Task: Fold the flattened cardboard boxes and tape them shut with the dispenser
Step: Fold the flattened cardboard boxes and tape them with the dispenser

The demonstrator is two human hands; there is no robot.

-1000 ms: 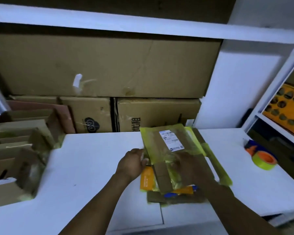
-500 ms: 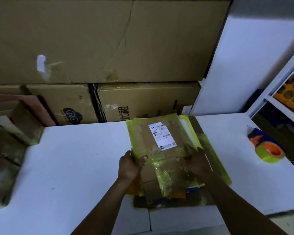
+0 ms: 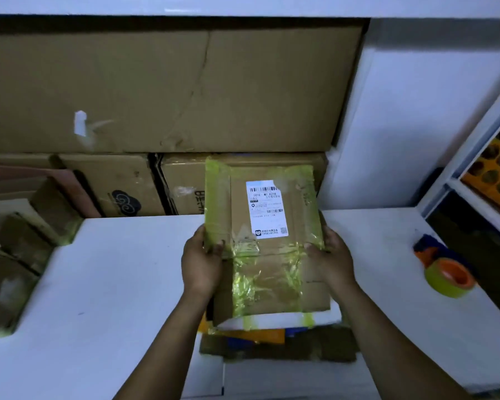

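A flattened cardboard box (image 3: 272,269), streaked with yellow-green tape and bearing a white shipping label (image 3: 266,209), is held up tilted above the white table (image 3: 113,284). My left hand (image 3: 202,264) grips its left edge with the thumb on the front face. My right hand (image 3: 334,261) grips its right edge the same way. Under the raised box lies a pile of more flattened boxes (image 3: 272,342), partly hidden. The tape dispenser (image 3: 445,269), orange and blue with a yellow-green roll, rests on the table at the right, apart from both hands.
Large cardboard cartons (image 3: 156,90) are stacked against the back wall under a white shelf. More folded boxes (image 3: 20,241) fill the left side beside the table's notch. A white shelving unit (image 3: 474,168) with an orange tray stands at the right.
Both hands have taken the top flattened box by its sides and lifted it off the pile, tilting its labelled face toward me. The camera moved closer.
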